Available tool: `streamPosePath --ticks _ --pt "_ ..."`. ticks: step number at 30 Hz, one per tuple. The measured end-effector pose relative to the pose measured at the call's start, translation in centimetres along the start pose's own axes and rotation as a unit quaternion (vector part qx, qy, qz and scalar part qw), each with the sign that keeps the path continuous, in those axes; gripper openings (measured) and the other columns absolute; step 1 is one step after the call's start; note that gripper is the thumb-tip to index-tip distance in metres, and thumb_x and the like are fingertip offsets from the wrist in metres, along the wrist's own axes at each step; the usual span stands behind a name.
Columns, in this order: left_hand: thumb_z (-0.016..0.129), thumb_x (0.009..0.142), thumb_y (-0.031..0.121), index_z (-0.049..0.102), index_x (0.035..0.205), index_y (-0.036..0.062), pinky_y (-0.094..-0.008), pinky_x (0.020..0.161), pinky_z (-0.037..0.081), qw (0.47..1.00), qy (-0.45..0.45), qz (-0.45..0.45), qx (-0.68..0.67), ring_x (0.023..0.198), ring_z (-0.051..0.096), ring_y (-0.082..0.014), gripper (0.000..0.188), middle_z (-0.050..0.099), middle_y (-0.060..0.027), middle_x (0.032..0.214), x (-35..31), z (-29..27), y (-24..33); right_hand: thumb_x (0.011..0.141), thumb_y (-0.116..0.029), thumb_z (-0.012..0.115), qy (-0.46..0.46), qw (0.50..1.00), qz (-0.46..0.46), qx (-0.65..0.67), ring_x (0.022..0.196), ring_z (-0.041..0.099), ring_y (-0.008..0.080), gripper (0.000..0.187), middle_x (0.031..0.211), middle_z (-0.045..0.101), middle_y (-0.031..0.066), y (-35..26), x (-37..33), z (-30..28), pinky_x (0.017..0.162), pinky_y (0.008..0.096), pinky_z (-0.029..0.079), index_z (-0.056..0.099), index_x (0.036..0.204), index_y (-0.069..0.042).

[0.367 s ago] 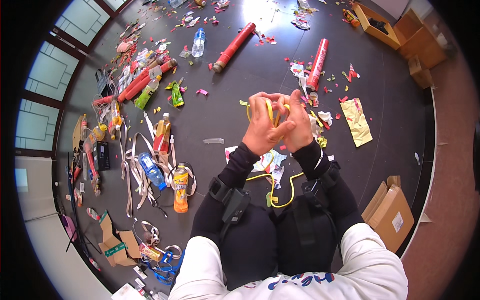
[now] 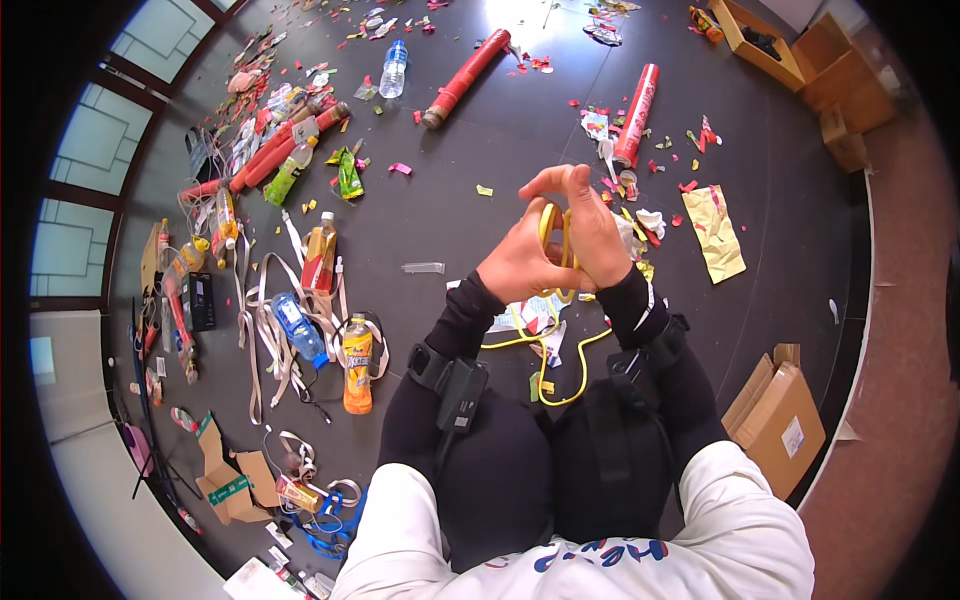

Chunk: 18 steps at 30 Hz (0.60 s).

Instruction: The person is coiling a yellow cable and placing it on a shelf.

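Before my lap, a thin yellow cord (image 2: 547, 228) is gathered in narrow loops between both hands. My left hand (image 2: 518, 258) is closed around the loops, its thumb pointing across to the other palm. My right hand (image 2: 598, 240) presses on the coil from the right; some of its fingers bend over the top toward the left. The fingertips inside the coil are partly hidden. From the hands a loose length of the cord hangs down and curves just above my knees, over white paper scraps (image 2: 552, 345).
At left lie pale straps (image 2: 255, 330), an orange drink bottle (image 2: 358, 365) and a blue-labelled bottle (image 2: 300, 328). Red tubes (image 2: 468, 80) and confetti cover the floor ahead. Yellow paper (image 2: 714, 235) and a cardboard box (image 2: 780, 420) are at right.
Both hands have come slightly down, with the yellow coil between them. The fingers of my right hand have lifted away from the left hand's fingers, and the loops show more plainly.
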<state>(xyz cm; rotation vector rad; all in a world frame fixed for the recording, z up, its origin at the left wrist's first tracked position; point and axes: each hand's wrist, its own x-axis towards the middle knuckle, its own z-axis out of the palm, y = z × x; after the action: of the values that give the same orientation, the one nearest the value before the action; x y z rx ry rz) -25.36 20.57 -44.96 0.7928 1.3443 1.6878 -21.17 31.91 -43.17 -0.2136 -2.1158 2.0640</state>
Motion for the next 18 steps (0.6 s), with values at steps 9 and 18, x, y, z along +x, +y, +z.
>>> streamPosePath --ticks 9,18 --pt "0.052 0.073 0.003 0.037 0.112 0.0012 -0.024 0.062 0.045 0.988 0.125 -0.025 0.093 0.074 0.053 -0.0125 0.042 0.048 -0.0067 0.09 -0.1 -1.0 -0.5 0.092 -0.048 0.026 -0.027 0.994 0.04 0.1 0.095 0.048 0.0145 0.053 0.104 0.049 0.0107 -1.0 -0.2 0.6 0.083 0.0273 0.04 0.046 0.109 -0.003" --pt "0.041 0.09 0.036 0.043 0.091 0.0067 -0.0238 0.043 0.041 0.943 0.173 0.126 -0.254 0.048 0.051 -0.0158 0.03 0.052 -0.0091 0.067 -0.6 -1.7 0.3 0.094 -0.029 0.037 -0.076 0.982 0.063 0.158 0.061 0.05 0.0081 0.036 0.078 0.053 0.0016 -0.1 -0.2 0.5 0.06 0.0203 0.044 0.044 0.112 0.001"
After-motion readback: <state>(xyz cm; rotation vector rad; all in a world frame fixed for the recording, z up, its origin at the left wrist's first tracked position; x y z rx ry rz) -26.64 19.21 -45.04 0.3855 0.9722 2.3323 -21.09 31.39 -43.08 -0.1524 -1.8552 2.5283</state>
